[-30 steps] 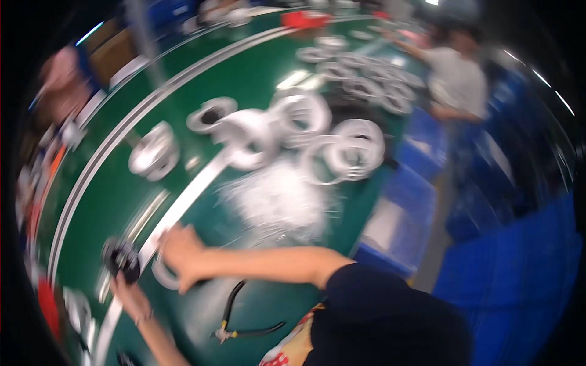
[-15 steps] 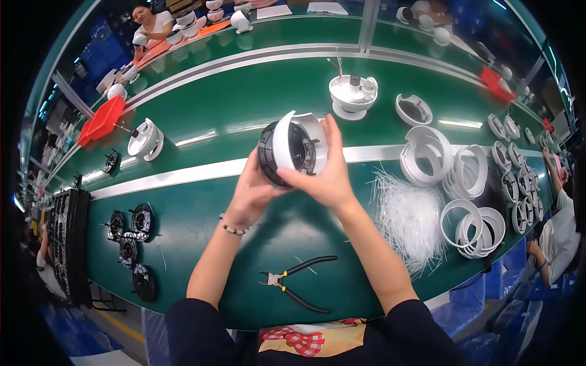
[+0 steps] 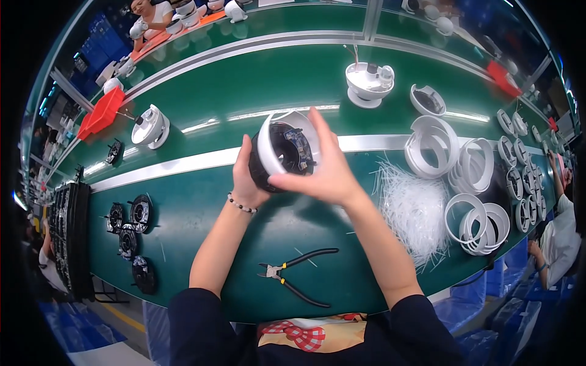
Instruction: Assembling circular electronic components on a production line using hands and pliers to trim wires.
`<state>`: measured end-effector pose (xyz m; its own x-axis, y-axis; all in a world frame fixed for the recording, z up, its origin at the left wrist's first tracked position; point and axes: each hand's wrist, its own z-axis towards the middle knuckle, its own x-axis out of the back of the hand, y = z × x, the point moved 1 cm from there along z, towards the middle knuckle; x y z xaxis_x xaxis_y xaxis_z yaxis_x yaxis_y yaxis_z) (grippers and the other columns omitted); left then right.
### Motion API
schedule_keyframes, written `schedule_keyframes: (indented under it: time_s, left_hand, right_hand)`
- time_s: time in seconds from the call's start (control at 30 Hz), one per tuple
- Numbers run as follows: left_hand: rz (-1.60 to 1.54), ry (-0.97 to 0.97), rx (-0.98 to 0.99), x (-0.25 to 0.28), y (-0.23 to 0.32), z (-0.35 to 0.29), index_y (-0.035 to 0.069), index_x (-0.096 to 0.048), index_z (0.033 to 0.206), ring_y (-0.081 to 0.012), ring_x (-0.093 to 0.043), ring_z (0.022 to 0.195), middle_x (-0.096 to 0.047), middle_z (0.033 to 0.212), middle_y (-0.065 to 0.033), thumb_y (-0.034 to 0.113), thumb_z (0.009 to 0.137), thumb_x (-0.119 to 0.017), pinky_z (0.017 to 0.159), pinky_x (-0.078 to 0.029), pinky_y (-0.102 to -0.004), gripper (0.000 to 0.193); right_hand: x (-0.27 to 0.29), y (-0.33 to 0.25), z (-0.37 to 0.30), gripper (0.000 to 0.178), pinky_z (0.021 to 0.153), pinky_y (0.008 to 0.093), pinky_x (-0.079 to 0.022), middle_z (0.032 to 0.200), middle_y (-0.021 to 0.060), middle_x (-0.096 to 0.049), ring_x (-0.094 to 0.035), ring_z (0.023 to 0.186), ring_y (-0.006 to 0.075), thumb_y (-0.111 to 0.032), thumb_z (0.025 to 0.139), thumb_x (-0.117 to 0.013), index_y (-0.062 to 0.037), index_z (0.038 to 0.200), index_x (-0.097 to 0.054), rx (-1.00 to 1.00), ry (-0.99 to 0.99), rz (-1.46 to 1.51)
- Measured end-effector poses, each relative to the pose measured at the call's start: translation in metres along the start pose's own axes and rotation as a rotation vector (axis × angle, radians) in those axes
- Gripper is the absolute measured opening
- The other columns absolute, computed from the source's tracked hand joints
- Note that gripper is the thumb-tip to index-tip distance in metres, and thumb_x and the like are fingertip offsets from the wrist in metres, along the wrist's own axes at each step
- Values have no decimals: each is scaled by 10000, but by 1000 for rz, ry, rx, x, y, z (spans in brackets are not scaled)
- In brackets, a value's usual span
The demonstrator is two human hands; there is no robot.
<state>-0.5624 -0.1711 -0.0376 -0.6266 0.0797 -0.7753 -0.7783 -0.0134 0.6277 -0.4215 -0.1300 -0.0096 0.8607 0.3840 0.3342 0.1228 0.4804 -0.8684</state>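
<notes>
Above the green bench I hold a white ring-shaped housing (image 3: 264, 146) joined to a round black part (image 3: 259, 172) that has a circuit board (image 3: 297, 144) inside. My left hand (image 3: 244, 177) supports the black part from the left and below, its fingers mostly hidden. On the right side, my right hand (image 3: 332, 168) grips the white housing, thumb across the near rim and fingers at the far rim. Below my hands, a pair of cutting pliers (image 3: 273, 271) with black handles lies spread on the bench. Several black round parts (image 3: 127, 241) sit left of my left forearm.
A heap of clear plastic strips (image 3: 412, 213) lies right of my hands, beside several white rings (image 3: 479, 166). White dome assemblies (image 3: 370, 82) stand on the far strip, with a red tray (image 3: 104, 113) at left. Black stacked racks (image 3: 67, 238) border the left. Other people work around.
The held housing has turned so more of its inside and circuit board shows. My right hand has shifted along its rim. The whole view has moved slightly.
</notes>
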Motion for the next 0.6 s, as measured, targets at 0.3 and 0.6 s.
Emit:
schedule_keyframes:
  time_s: [0.3,0.6]
  left_hand:
    - [-99,-29,-28,-10,-4,0,29,-460,1143,-228,-514,1007,-525,1094,-122,433,886,-261,883,-421,-362,518]
    - [-96,-57,-105,-1,-13,-1,37,-389,1225,-242,-457,1083,-464,1189,-115,610,833,-202,927,-373,-371,719]
  right_hand:
    - [-3,-8,-3,1123,987,419,-252,1290,242,-256,-246,1202,370,-341,451,-798,45,1298,-171,145,-13,-238]
    - [4,-15,0,1139,966,453,-262,1306,250,-214,-224,1202,406,-334,407,-801,-2,1306,-187,314,-143,-292]
